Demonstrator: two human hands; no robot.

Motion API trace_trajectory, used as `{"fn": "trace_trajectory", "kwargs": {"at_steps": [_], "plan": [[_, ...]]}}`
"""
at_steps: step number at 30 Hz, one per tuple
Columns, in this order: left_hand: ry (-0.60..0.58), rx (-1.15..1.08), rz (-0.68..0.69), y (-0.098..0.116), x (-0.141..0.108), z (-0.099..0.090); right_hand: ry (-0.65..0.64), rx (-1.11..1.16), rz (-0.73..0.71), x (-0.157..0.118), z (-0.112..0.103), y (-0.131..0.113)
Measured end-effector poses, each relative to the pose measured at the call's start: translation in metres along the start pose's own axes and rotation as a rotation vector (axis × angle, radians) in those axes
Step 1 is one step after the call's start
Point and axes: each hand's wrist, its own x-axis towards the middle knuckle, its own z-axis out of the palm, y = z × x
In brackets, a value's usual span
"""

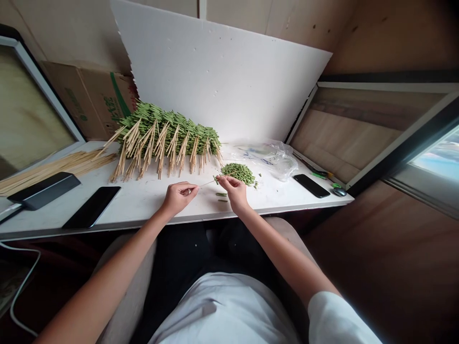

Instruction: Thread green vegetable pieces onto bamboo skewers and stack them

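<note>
My left hand point(179, 198) is closed around a thin wooden skewer point(206, 183) that points to the right. At its far end, my right hand point(234, 192) pinches a short piece of green bean point(215, 179). Just behind the right hand lies a heap of cut green bean pieces point(236, 171). Two or so loose bean pieces point(221, 194) rest on the tabletop, left of that wrist. Behind both hands rises a big stack of skewered green beans point(172, 119), its bare stick ends point(161, 148) fanning toward me in bunches.
Bare skewers point(60, 165) lie on the white table point(193, 212) at the left, near a black power bank point(45, 190) and a phone point(92, 207). On the right are a plastic bag point(276, 160), another phone point(311, 186) and tools. A white foam board point(222, 71) stands behind.
</note>
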Motion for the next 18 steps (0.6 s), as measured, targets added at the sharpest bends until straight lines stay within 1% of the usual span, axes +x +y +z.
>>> {"fn": "trace_trajectory", "kwargs": {"at_steps": [4,6,8,10,11,13,16,18], "plan": [[0.006,-0.010,-0.001,0.003,0.001,0.000,-0.072,-0.028,-0.008,-0.003,0.005,0.000],[-0.001,-0.020,-0.018,0.001,0.001,0.000,-0.088,-0.038,-0.004,-0.002,0.005,-0.001],[-0.003,-0.035,-0.038,-0.003,0.001,0.000,-0.082,-0.049,0.006,0.003,0.000,-0.004],[0.020,-0.049,-0.062,-0.008,0.001,0.000,-0.080,-0.093,-0.005,0.012,-0.010,-0.008],[0.042,-0.057,-0.077,-0.011,0.001,0.000,-0.087,-0.147,-0.024,0.016,-0.018,-0.010],[0.088,-0.070,-0.107,-0.016,0.001,0.000,-0.124,-0.350,-0.102,0.024,-0.033,-0.015],[0.118,-0.080,-0.129,-0.022,0.002,-0.001,-0.292,-0.711,-0.253,0.029,-0.051,-0.018],[0.127,-0.080,-0.127,-0.023,0.002,-0.001,-0.412,-0.889,-0.336,0.028,-0.056,-0.017]]}}
